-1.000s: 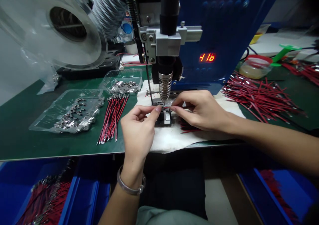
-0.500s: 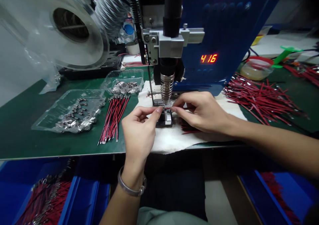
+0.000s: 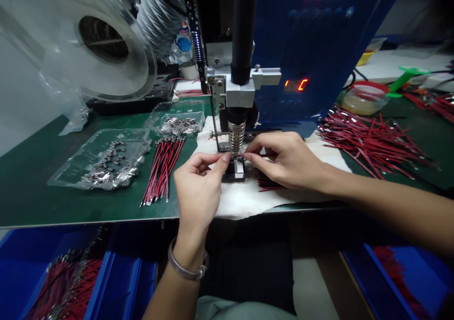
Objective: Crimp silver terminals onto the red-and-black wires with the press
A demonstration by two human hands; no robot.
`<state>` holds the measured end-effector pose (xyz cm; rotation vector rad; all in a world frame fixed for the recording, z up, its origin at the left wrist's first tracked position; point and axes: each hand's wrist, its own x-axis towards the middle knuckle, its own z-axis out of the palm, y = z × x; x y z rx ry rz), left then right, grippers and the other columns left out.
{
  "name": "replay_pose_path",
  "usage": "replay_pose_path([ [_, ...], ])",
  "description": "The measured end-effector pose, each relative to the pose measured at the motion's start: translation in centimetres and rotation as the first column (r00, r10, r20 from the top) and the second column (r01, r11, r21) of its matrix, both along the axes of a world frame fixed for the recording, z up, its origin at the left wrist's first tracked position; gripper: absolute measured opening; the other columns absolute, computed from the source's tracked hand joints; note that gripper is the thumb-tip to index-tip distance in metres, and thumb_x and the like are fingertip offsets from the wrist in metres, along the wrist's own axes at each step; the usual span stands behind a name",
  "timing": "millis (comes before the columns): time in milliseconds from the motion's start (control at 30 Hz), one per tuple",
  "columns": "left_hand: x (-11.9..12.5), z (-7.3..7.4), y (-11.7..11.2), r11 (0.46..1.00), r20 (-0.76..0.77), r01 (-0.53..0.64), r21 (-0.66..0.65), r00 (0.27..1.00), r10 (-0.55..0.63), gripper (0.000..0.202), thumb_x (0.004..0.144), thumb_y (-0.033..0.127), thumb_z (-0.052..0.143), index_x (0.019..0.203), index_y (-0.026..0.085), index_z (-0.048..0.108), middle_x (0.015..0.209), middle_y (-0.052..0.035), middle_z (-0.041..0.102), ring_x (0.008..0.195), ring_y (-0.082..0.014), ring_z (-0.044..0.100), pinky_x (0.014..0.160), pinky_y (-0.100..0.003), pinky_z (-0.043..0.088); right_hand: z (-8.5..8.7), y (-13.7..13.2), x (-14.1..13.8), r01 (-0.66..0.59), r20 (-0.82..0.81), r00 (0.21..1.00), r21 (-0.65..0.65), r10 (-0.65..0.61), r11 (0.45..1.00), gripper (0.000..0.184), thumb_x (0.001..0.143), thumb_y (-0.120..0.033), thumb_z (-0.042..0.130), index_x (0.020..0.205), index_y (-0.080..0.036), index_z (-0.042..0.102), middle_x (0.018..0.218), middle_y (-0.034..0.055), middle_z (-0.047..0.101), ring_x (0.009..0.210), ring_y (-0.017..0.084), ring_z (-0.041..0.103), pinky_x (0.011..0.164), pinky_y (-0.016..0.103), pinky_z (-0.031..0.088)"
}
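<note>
- Now my left hand point(image 3: 198, 187) is pinched shut, thumb and first finger tight on one end of a small piece point(image 3: 237, 159).
- My right hand point(image 3: 289, 161) is pinched shut too, on the other end of the same small piece.
- The small piece sits on top of the black block point(image 3: 238, 171), right under the metal tip point(image 3: 236, 138) of the blue machine point(image 3: 312, 50). It is so tiny that I cannot see its shape well.
- It lies sideways across the black block, its long way going from my left fingertips to my right fingertips. Both hands touch it, so neither one is nearer.
- My left hand comes at the black block from the left, my right hand from the right.
- Left of the black block lie a bunch of red wires point(image 3: 163, 168) and a clear bag of metal bits point(image 3: 106, 166).
- Right of the black block, well apart, is a big pile of red wires point(image 3: 369, 142).
- A white cloth point(image 3: 241, 199) lies under the black block.
</note>
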<state>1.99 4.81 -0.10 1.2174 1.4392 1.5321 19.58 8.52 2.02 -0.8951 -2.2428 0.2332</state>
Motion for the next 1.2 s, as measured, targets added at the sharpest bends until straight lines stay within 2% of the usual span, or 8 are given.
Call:
replay_pose_path([
  [1200,0.06,-0.32,0.02,0.999,-0.006,0.020,0.030,1.000,-0.020,0.021,0.072,0.033,0.075,0.076,0.013,0.069,0.063,-0.0005,0.061,0.044,-0.0048,0.042,0.044,-0.018,0.034,-0.33,0.20,0.03,-0.008,-0.007,1.000,0.029,0.008,1.000,0.007,0.083,-0.017,0.061,0.081,-0.013,0.066,0.072,-0.0001,0.066,0.061,0.008,0.055,0.057,0.020,0.037],
])
